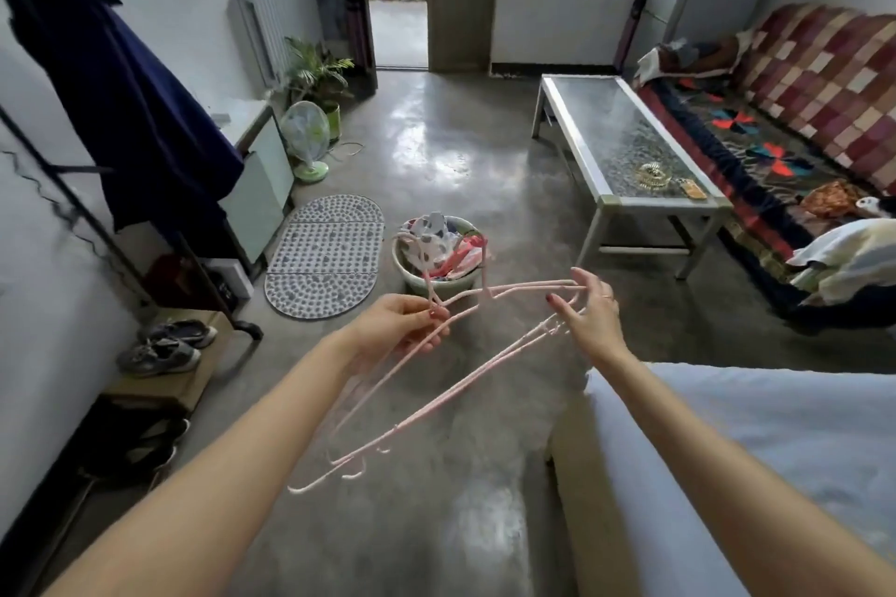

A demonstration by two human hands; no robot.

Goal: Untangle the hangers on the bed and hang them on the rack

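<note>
A bunch of thin pink hangers (pixel 439 402) hangs in the air in front of me, tangled together, their lower ends pointing down towards the floor. My left hand (pixel 402 327) pinches them near the hooks. My right hand (pixel 589 313) has its fingers spread around the hangers' far shoulder end, fingertips touching the wires. The bed (pixel 737 465) with its pale blue sheet lies at the lower right. The black clothes rack (pixel 121 257) stands at the left, with a dark blue garment (pixel 121 92) hanging on it.
A green basin (pixel 439 281) of clothes stands on the floor just beyond the hangers. A dotted mat (pixel 325 262), a small fan (pixel 305 141) and shoes (pixel 169 344) lie to the left. A glass coffee table (pixel 625 145) and a sofa (pixel 785 136) are at the right.
</note>
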